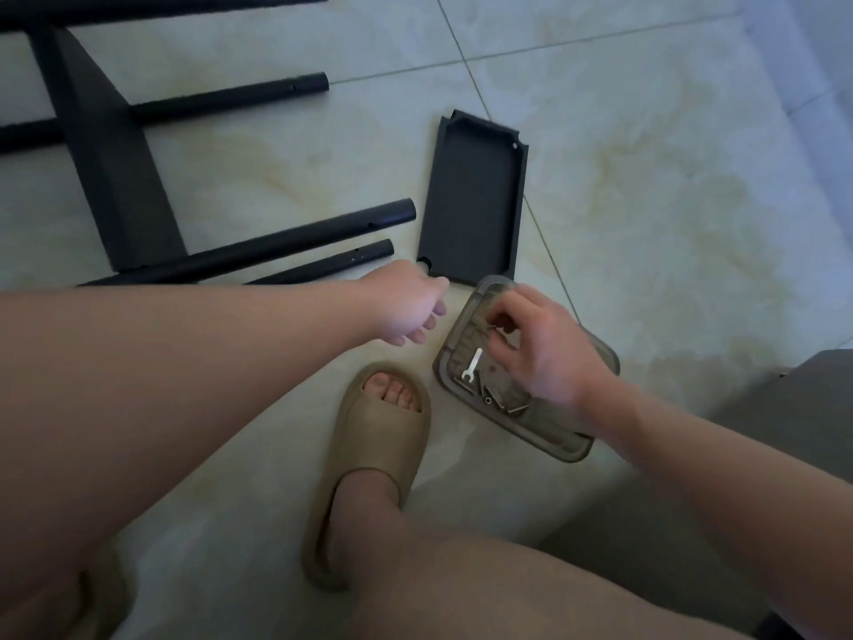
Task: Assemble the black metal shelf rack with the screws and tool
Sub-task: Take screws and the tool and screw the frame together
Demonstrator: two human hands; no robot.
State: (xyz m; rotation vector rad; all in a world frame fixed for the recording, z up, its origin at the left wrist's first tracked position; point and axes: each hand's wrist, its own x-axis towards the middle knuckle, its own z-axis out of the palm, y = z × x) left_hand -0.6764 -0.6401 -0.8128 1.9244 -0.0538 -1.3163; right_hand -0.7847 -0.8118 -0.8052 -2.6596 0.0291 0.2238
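Rack (106,145) parts lie on the floor (646,177) at 10 o'clock: a flat black crosspiece with tubes (295,242) running off it, their open ends pointing towards 3 o'clock. The upper tubes are cut off by the top and left edges. A loose black panel (471,200) with a raised rim lies flat at 12 o'clock, just past the hands.

The left hand (411,307) reaches in from 9 o'clock, back up, with its fingers loosely curled under. I see nothing in it. It hovers at the panel's near corner, and I cannot tell if it touches.

The right hand (540,348) comes in from 4 o'clock over a clear tray (535,438). Its thumb and fingertips are drawn together on a small dark part (494,326), too small to make out. The hand hides much of the tray's middle.

In the tray lies a little white wrench (472,362), and near it, towards 6 o'clock, are several dark screws (488,399) bunched along the lower wall.

A foot in a tan slipper (374,455) stands at 6 o'clock, just beside the tray. Bare legs fill the bottom. A grey block (803,408) sits at the 4 o'clock edge, cut off.
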